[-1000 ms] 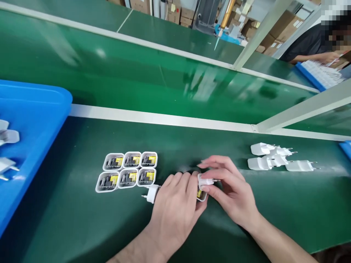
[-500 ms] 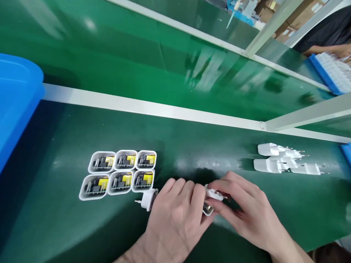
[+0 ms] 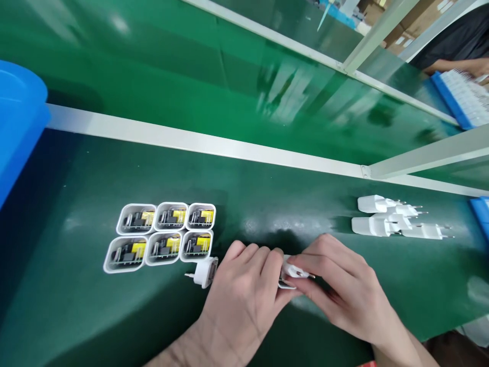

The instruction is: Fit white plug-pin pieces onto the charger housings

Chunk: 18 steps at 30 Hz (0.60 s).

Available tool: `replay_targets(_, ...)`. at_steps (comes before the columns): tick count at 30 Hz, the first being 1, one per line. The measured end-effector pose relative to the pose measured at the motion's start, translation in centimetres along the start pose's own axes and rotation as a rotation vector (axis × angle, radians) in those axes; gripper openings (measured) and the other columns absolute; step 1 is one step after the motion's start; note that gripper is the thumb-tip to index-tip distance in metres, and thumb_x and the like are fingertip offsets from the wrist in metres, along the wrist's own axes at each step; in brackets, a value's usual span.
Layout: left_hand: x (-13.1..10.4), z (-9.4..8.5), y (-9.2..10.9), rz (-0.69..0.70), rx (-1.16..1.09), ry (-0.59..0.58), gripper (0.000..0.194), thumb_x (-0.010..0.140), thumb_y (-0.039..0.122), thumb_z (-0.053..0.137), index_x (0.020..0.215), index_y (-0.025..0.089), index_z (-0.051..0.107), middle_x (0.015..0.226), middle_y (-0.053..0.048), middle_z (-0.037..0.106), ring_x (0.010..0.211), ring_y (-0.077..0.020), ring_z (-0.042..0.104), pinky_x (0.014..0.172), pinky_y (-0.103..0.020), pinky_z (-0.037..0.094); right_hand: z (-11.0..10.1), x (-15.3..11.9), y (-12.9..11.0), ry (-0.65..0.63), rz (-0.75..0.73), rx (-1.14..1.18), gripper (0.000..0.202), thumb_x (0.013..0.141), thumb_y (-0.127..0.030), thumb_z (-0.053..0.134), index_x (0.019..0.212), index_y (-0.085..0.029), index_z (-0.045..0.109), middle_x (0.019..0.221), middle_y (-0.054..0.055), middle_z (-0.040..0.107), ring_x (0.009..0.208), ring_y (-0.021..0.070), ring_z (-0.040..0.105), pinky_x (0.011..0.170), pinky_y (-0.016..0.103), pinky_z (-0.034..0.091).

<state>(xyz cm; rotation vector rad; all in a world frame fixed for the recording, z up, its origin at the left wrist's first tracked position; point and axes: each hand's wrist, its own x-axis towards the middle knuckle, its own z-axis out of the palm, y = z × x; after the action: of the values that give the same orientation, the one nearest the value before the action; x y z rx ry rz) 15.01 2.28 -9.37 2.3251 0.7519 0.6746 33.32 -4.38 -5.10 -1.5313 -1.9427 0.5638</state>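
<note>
My left hand [image 3: 244,295] is wrapped around a white charger housing [image 3: 287,285], most of which its fingers hide. Pinched in my right hand [image 3: 340,285] is a white two-pin plug cap [image 3: 296,270], held against the housing's open end with its pins pointing right. Beside the left hand's knuckles is another plug cap [image 3: 205,271], its pins towards the left; whether the hand touches it I cannot tell. Farther left, open charger housings [image 3: 126,255] stand in two rows, with circuit boards and yellow parts inside.
Several closed white chargers [image 3: 376,226] lie at the right, pins pointing right. A blue bin [image 3: 23,127] is at the left edge. A white rail [image 3: 206,145] runs behind the work. Across the bench, a person's hand [image 3: 473,66] is near a blue tray [image 3: 451,102] of white parts.
The plug cap in my right hand has come closer over the housing's opening, covering more of its inside. The whole view has shifted slightly.
</note>
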Motion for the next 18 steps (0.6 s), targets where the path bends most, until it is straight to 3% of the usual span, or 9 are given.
replay_targets(12,-0.05,0.1,0.1,-0.021,-0.022,0.042,0.013,0.101,0.011,0.049,0.096,0.015,0.06,0.078,0.0,0.058,0.068,-0.0194,0.054,0.069,-0.039,0.036,0.35,-0.49,-0.63,-0.036,-0.02,-0.072,0.025,0.095,-0.008,0.068,0.117,-0.018,0.063,0.094,0.006,0.072,0.075,0.0182,0.061,0.064,0.039,0.046)
replay_targets(18,0.01,0.19,0.17,-0.012,0.01,0.022,0.015,0.105,0.014,0.045,0.097,0.016,0.058,0.08,-0.001,0.061,0.068,-0.0195,0.056,0.069,-0.04,0.037,0.0,-0.38,-0.25,-0.055,0.003,-0.012,0.021,0.096,-0.01,0.068,0.114,-0.019,0.064,0.089,0.003,0.07,0.077,0.0184,0.059,0.066,0.038,0.046)
